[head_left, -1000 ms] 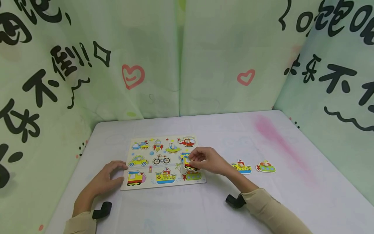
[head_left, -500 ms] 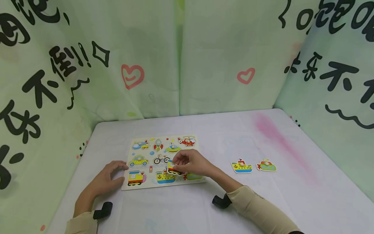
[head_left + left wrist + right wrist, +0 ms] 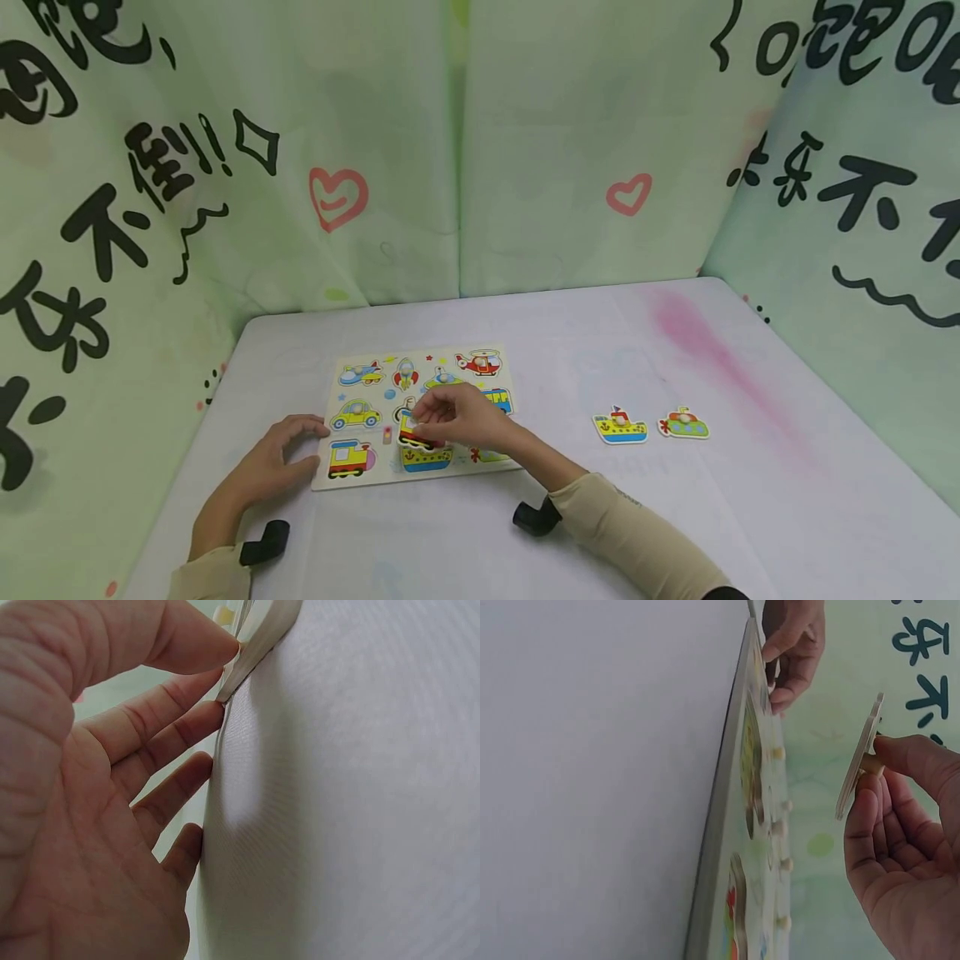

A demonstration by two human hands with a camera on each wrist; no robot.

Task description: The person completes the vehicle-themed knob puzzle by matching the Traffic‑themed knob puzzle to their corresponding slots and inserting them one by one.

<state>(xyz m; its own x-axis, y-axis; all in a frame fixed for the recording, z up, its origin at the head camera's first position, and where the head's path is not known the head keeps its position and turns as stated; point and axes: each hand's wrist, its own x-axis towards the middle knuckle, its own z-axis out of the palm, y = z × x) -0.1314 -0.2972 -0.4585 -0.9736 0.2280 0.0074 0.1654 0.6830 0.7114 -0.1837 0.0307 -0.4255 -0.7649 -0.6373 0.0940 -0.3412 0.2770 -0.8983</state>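
A puzzle board (image 3: 386, 467) printed with vehicles lies on the table, left of centre. My right hand (image 3: 468, 414) pinches a train puzzle piece (image 3: 407, 434) by its small wooden knob (image 3: 871, 763) and holds it above the board, over the ship picture (image 3: 427, 460). In the right wrist view the piece is tilted and apart from the board. My left hand (image 3: 266, 458) touches the board's left edge with thumb and fingertips, fingers fairly straight. A train picture (image 3: 347, 460) shows at the board's lower left. The right hand partly hides the bicycle, the saucer and the submarine picture.
To the right of the board lie a loose ship piece (image 3: 620, 427) and a loose submarine piece (image 3: 684, 423). The white-covered table (image 3: 600, 350) has a pink stain at the back right. Printed green curtains (image 3: 525, 167) close off the back and sides.
My right hand has carried the train piece leftward across the board, from over the bus to over the ship picture. The bus is uncovered now. My left hand stays at the board's edge.
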